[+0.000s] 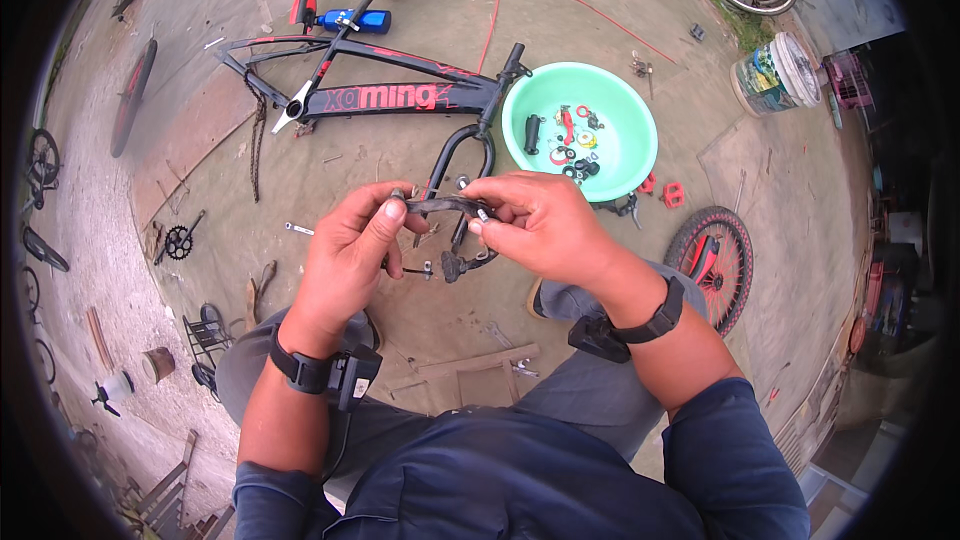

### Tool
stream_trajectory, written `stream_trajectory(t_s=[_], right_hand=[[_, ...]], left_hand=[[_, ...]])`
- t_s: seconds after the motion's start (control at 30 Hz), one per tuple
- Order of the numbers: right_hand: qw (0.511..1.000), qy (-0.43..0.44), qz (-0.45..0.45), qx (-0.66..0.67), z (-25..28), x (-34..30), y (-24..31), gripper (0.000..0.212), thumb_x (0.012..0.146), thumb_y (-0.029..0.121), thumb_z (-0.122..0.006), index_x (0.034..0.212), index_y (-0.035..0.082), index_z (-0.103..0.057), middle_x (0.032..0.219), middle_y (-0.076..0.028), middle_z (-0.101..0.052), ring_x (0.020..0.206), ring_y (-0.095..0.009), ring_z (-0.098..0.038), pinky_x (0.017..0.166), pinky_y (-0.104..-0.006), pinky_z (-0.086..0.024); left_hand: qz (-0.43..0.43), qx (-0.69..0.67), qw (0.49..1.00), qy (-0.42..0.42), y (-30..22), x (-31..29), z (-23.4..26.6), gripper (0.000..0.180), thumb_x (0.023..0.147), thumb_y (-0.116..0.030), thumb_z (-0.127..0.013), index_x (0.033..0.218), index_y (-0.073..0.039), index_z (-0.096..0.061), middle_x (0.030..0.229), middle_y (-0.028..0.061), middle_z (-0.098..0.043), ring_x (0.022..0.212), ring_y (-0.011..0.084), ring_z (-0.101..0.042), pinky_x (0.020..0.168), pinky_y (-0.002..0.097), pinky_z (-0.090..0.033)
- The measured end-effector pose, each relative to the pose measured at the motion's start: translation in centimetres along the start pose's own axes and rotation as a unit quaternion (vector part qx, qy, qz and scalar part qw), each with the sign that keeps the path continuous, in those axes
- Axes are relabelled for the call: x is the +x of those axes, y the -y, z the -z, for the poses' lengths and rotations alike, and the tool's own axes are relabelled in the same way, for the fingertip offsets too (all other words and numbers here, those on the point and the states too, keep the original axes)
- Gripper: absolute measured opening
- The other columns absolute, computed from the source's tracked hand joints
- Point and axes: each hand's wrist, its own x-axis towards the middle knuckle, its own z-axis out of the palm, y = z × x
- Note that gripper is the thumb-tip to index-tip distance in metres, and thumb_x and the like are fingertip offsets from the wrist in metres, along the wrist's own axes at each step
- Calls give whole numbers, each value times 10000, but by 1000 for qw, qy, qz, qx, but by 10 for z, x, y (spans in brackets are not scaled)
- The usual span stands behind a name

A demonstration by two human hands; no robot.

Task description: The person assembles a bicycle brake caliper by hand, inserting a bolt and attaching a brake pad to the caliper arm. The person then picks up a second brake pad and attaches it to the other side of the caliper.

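Both of my hands hold up a black curved metal bike part [437, 206] that looks like a brake caliper. My left hand [345, 250] is closed on one end, thumb on top. At the other end, my right hand [545, 225] pinches it beside a small silver bolt [484, 215]. A dark lower piece [456, 265] hangs beneath; my fingers hide some of the part. Just beyond my hands, the fork [489, 147] is attached to a black and red bike frame [325, 100] lying on the ground.
A mint-green basin [648, 155] holds small bike parts, with red pedals [673, 195] beside it. To the right lies a wheel [745, 260]. A crankset [179, 242] and rear rack [207, 335] are at left. Wrenches [522, 368] and a wooden frame [470, 366] lie near my feet.
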Motion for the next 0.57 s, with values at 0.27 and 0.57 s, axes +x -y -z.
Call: stream_trajectory(t_s=[0.27,0.57], right_hand=[[1000,24,2,1,4,1,-2,288,848,21,-712,1130,-19,-674,899,-42,-653,700,-60,-607,596,-225,-482],[999,27,-20,28,6,0,-4,292,857,30,-713,1146,3,-679,901,-54,-656,709,-66,-607,610,-231,-488]], left_hand=[[16,-11,1000,11,2,1,2,377,1024,-310,-557,1240,-3,-595,903,82,-691,584,72,-548,523,205,-450],[21,-4,1000,11,3,3,1,390,1023,-321,-557,1250,-7,-595,898,82,-689,590,73,-549,521,210,-451]])
